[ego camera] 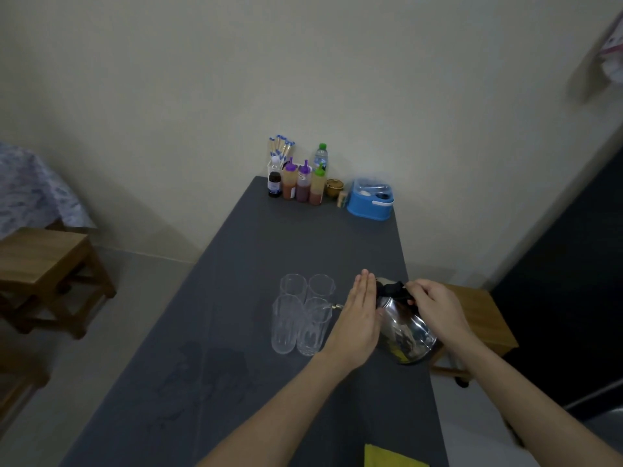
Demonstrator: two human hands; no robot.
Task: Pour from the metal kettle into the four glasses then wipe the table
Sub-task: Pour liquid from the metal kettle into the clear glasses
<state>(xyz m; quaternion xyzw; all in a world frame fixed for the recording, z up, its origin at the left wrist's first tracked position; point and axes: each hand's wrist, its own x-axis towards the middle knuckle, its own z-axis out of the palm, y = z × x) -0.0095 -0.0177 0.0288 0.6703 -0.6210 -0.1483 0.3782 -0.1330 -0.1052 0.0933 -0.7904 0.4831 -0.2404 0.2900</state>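
Observation:
The shiny metal kettle (406,332) is tilted to the left over the grey table (236,332). Its small spout tip (332,307) is at the rim of the near right glass (312,326). My right hand (435,306) grips the kettle's black handle (391,289). With straight fingers, my left hand (359,318) lies flat against the kettle's left side. Several clear glasses stand in a tight square: near left (285,325), far left (293,286), far right (322,285). I cannot tell whether liquid is flowing.
A yellow cloth (391,456) lies at the table's near edge. Sauce bottles (303,182), a water bottle (321,156), a chopstick holder (279,148) and a blue box (371,200) stand at the far end. Wet marks (209,379) show left of the glasses. Wooden stools (50,264) flank the table.

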